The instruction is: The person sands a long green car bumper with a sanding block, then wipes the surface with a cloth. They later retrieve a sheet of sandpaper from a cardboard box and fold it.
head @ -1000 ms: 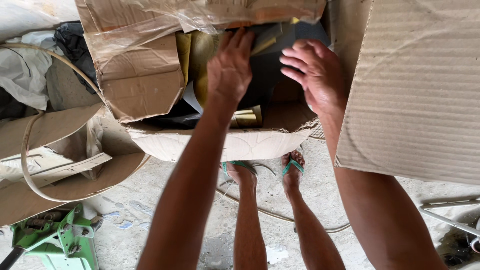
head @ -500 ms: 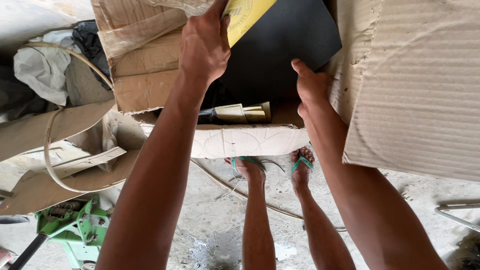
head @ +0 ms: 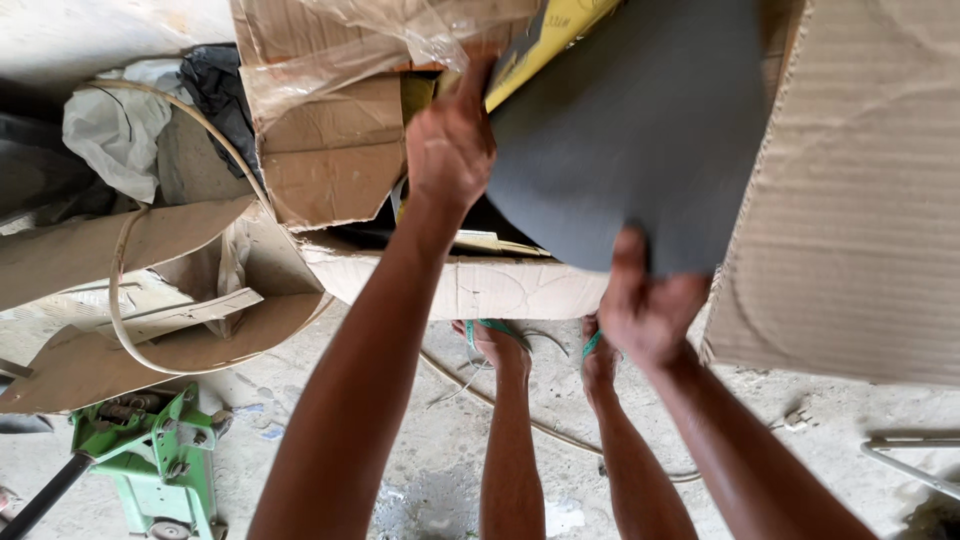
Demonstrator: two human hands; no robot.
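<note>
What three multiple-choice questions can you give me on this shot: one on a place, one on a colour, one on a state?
1. Where is the green metal tool?
A. on the floor at lower left
B. inside the cardboard box
C. in the right hand

2. What colour is the big sheet?
A. red
B. dark grey
C. white

3. How is the sheet held?
A. lying flat on the floor
B. by one hand only
C. by both hands

Answers: 1 A, it stands on the concrete floor; 2 B, its broad face is grey; 3 C, the left hand and right hand both grip it above the cardboard box.
</note>
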